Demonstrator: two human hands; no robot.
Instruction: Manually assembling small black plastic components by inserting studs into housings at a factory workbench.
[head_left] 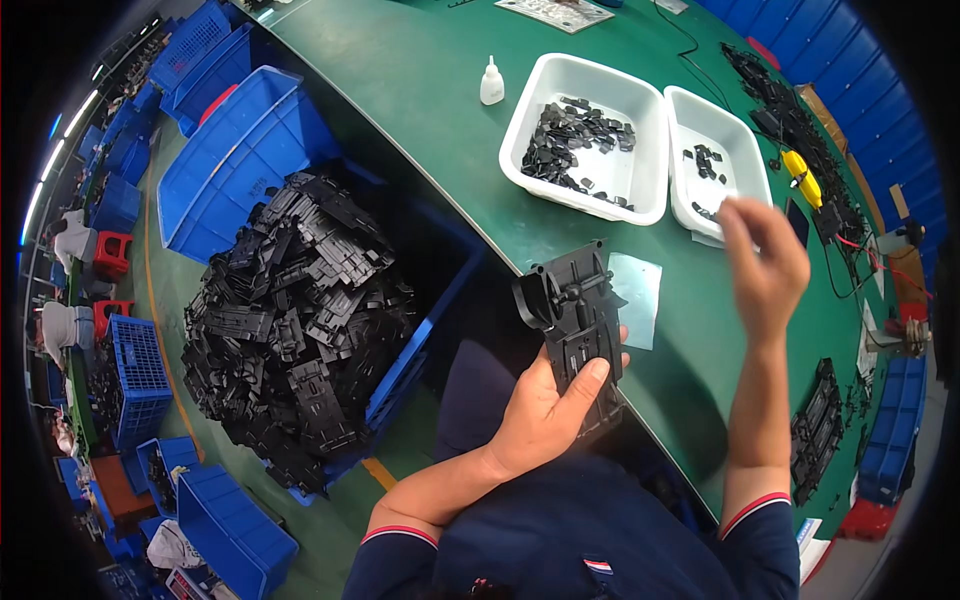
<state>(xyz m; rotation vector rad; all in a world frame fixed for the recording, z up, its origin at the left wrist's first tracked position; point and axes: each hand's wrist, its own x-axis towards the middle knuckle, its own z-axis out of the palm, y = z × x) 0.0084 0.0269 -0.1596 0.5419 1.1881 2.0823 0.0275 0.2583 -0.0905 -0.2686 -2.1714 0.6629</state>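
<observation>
My left hand (540, 415) is wrapped round a long black molded plastic part (580, 310), held tilted in front of my body at the table edge. The thumb lies across its face, and a curved flange sticks out at its upper left. Over the near edge of the smaller white tub (735, 130) is my right hand (768, 260), thumb and fingers drawn together; whatever is at the fingertips cannot be made out. A few small black pieces (706, 162) lie in that tub. The larger white tub (600, 205) beside it holds many similar black pieces (565, 145).
A white dropper bottle (491, 82) stands on the green table (420, 90). A shiny sheet (637, 300) lies by the near edge. A yellow-handled tool (802, 178) and black parts (817, 430) are to the right. On my left, a blue crate overflows with black molded parts (300, 320).
</observation>
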